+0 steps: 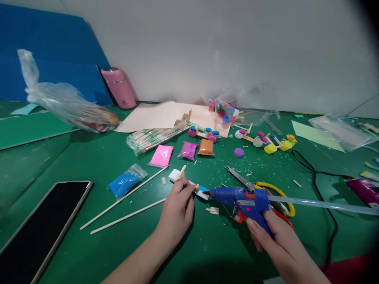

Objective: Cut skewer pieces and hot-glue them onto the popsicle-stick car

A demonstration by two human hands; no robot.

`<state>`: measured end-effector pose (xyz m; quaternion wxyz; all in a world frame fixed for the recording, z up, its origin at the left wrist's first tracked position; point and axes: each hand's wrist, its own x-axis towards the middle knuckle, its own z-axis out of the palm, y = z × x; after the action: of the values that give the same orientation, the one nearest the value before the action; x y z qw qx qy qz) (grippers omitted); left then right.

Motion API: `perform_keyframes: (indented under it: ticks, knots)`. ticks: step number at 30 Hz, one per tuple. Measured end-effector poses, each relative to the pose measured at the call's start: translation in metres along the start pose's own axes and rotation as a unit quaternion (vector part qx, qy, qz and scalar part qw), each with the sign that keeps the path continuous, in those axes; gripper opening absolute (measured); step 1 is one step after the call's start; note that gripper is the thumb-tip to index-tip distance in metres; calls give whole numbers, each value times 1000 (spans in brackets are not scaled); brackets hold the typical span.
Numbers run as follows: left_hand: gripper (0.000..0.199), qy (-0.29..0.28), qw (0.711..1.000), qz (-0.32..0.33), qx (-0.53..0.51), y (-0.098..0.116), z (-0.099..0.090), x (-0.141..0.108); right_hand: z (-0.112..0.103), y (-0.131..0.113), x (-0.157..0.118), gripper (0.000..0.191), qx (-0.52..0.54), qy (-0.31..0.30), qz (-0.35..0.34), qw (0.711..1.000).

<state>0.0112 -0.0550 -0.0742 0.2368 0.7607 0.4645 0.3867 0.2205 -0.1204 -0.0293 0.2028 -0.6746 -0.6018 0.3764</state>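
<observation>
My right hand [272, 236] grips a blue hot glue gun [237, 198], a finger by its orange trigger. A long clear glue stick [322, 204] sticks out of its back. The dark nozzle points left, close to a small blue-and-white piece [203, 192]. My left hand [179, 207] pinches a small wooden stick piece [196, 187] just beside that nozzle. Behind the left fingers lies a white cap-like piece [175, 175] with a wooden stick across it; whether these parts are joined is hidden by the hand. Short cut stick bits [213, 210] lie below the nozzle.
Two wooden sticks [124, 197], a blue clay packet [126, 182] and a phone [44, 228] lie left. Pink [161, 156], purple [188, 150] and orange packets [206, 147] sit ahead, near small wheeled models [204, 133]. Yellow-handled pliers [286, 197] and a black cable [315, 185] lie right.
</observation>
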Motion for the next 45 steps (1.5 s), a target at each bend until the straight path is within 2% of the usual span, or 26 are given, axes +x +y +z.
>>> perform_keyframes:
  ticks: [10, 18, 34, 40, 45]
  knots:
    - [24, -2, 1000, -2, -1, -1, 0, -1, 0, -7, 1, 30, 17, 17, -16, 1000]
    - [24, 0, 1000, 1, 9, -1, 0, 0, 7, -15, 1, 29, 100, 32, 20, 994]
    - [24, 7, 1000, -3, 15, 2, -2, 1, 8, -13, 2, 32, 82, 28, 1, 996]
    - [24, 6, 1000, -4, 10, -1, -1, 1, 1, -7, 2, 34, 67, -7, 6, 998]
    - [24, 9, 1000, -2, 10, 1, -2, 1, 5, -12, 0, 36, 105, 27, 18, 994]
